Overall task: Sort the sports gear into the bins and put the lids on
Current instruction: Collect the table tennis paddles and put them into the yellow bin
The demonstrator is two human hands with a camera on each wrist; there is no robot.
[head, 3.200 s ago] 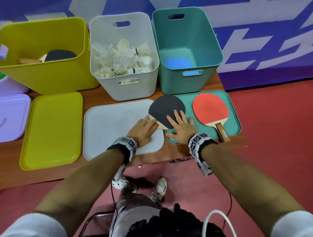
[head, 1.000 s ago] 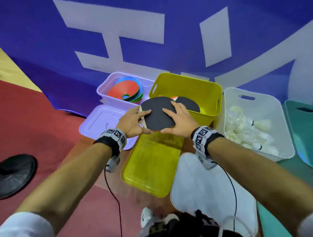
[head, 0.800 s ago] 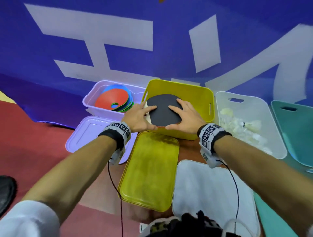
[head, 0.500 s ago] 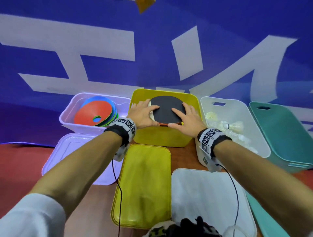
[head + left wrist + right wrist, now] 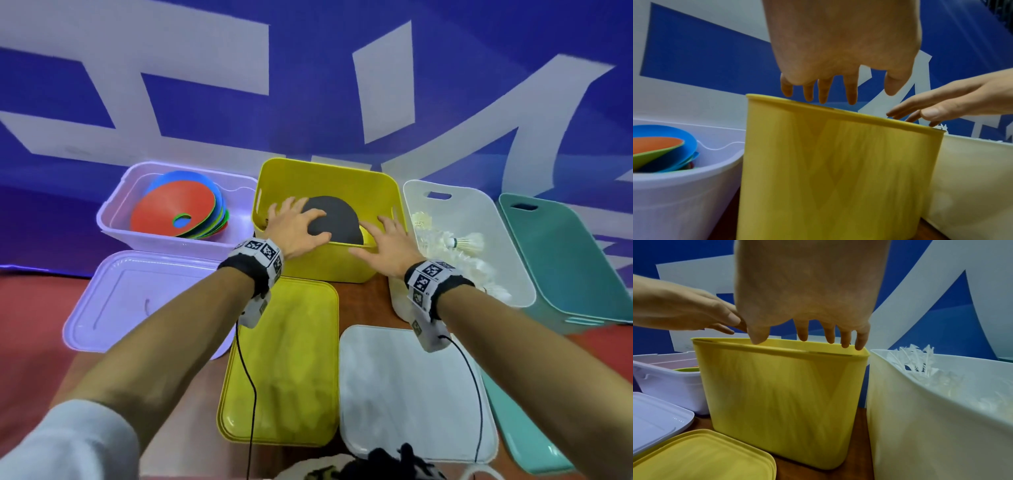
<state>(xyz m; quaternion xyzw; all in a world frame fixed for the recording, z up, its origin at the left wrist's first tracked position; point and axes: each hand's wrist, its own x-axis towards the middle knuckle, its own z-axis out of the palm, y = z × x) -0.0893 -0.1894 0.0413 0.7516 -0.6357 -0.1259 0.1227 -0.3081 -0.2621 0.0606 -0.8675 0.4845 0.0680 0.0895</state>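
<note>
Backdrop: a blue banner with white lettering [image 5: 205, 68] behind a wooden table [image 5: 363, 301] on red floor.
Black paddle [image 5: 334, 219]: inside the yellow bin [image 5: 325, 260], black face up, below the rim.
Yellow bin's edges: purple bin [image 5: 113, 233] just left, white bin [image 5: 513, 291] of shuttlecocks [image 5: 469, 243] just right; narrow gaps.
Left hand [image 5: 294, 226]: over the bin's near-left rim, fingers spread and loose, thumb over the paddle face, gripping nothing.
Right hand [image 5: 387, 243]: over the near-right rim, fingers extended, holding nothing.
Lids: yellow lid [image 5: 284, 377], purple lid [image 5: 137, 301], white lid [image 5: 404, 394] flat in front of their bins.
Farther out: teal bin [image 5: 575, 267] at right; disc cones [image 5: 174, 209] in the purple bin.
</note>
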